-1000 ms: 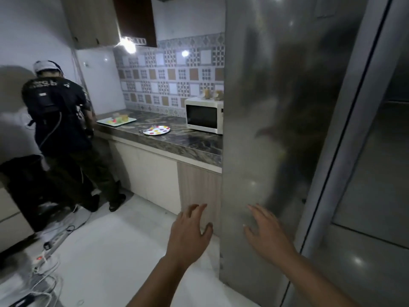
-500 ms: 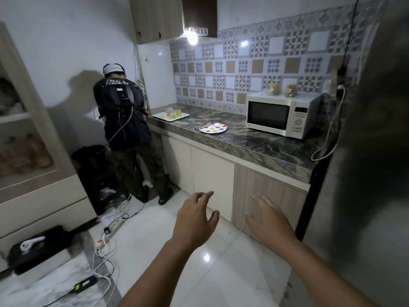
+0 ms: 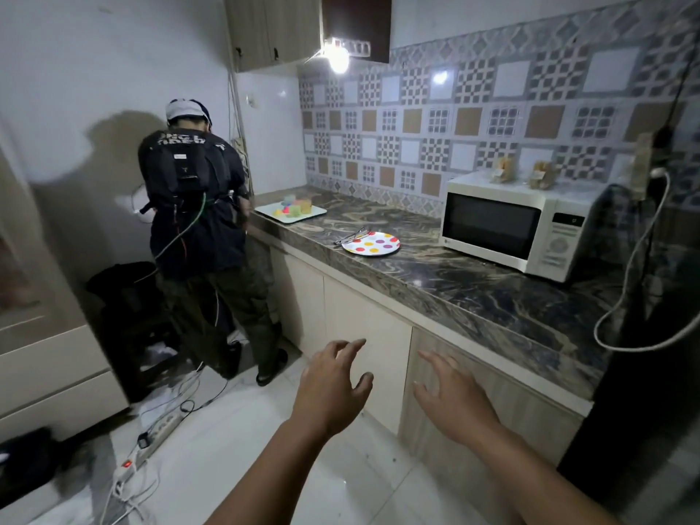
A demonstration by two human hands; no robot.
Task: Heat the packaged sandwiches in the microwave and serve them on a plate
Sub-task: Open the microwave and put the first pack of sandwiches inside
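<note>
Hands first: my left hand (image 3: pixel 333 388) and my right hand (image 3: pixel 452 397) both hang out in front of me above the floor, fingers spread and loose, grasping nothing and touching nothing. I judge this an approach posture, arms raised ready for the counter.

Microwave (image 3: pixel 519 225) stands on the dark marbled counter (image 3: pixel 454 286), door closed, near the right end beside the dark tall appliance (image 3: pixel 651 335); its white cable (image 3: pixel 628 289) loops down at that side.

Two packaged sandwiches (image 3: pixel 522 174) sit on the microwave's top, toward the back against the tiled wall. Their wrapping appears intact, though they are too small in view to be certain. Placed there, they are within easy reach of the door, presumably staged for heating.

A spotted plate (image 3: pixel 373 244) lies on the counter left of the microwave, apart from it, with metal tongs (image 3: pixel 352 236) resting at its far-left rim, plausibly set out for serving.

Further left, a white tray (image 3: pixel 289 213) carries coloured blocks; another person (image 3: pixel 197 221) stands there with back turned.

Assessment: no step of the task is done yet.
</note>
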